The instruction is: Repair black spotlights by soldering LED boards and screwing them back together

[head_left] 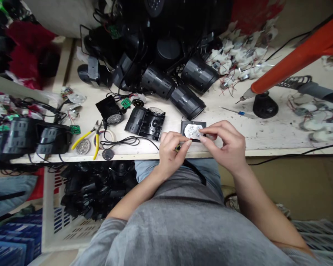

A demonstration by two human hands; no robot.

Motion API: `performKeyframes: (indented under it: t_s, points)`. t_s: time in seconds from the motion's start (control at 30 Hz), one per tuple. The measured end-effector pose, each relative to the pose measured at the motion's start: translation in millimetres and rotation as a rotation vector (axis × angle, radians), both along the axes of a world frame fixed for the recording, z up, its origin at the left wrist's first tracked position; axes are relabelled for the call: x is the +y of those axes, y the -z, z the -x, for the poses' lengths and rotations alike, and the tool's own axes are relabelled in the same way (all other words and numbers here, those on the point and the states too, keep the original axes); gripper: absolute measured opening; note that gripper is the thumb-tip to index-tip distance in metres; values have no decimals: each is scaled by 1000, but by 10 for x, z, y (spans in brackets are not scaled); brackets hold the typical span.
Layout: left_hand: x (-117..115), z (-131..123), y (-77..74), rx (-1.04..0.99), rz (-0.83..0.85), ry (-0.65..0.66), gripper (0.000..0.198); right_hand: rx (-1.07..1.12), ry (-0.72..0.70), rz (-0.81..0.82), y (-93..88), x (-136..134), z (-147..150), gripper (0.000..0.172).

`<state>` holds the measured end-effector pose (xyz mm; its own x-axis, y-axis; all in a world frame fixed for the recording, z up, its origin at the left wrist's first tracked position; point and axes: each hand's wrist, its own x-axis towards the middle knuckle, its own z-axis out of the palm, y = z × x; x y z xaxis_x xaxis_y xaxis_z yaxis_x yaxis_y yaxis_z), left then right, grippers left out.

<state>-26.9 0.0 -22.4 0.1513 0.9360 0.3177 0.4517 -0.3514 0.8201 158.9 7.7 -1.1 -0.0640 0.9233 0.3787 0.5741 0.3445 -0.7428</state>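
Observation:
A small black square housing with a white octagonal plate [192, 130] on it lies at the bench's front edge. My left hand [172, 147] is at its lower left corner, thumb and forefinger pinched; red and yellow bits show by the fingertips, too small to tell what they are. My right hand [224, 143] touches the plate's right side with thumb and forefinger close together; anything between them is too small to make out. Left of the housing lies an open black cylindrical shell [153, 125], with a black cable [122, 141] running in front of it.
Yellow-handled cutters [96, 138] and a round black disc [108, 154] lie at left. Black cylinders [187, 101] stand behind. At right are a screwdriver [240, 112], a black bulb [265, 106], a soldering iron [316, 90] and an overhanging orange tool [291, 57]. A crate [48, 210] sits below.

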Motion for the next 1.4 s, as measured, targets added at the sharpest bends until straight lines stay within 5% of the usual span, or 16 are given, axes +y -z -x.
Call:
performKeyframes:
  t_s: [0.5,0.83,0.9,0.97,1.03,1.13,1.4]
  points:
    - [-26,-60,-45,-61,-1,5,12,201,4,99,52,-70,107,9]
    - [-60,-107,0,6,-130,-24,11,148,-33,37,102,-128,65,8]
    - [-79,-132,-6,45,-165,-47,11,187,69,-10,120,-81,-74,5]
    - [-107,-162,-2,76,-194,-68,10,331,332,-112,151,13,-327,8]
    - [-131,-189,17,123,-215,-76,9,512,614,-252,180,136,-657,20]
    - [-130,-208,62,211,-240,-91,9,626,824,-345,198,320,-1120,39]
    - [-34,-158,143,224,-273,-50,7,258,583,-149,152,625,-1460,47]
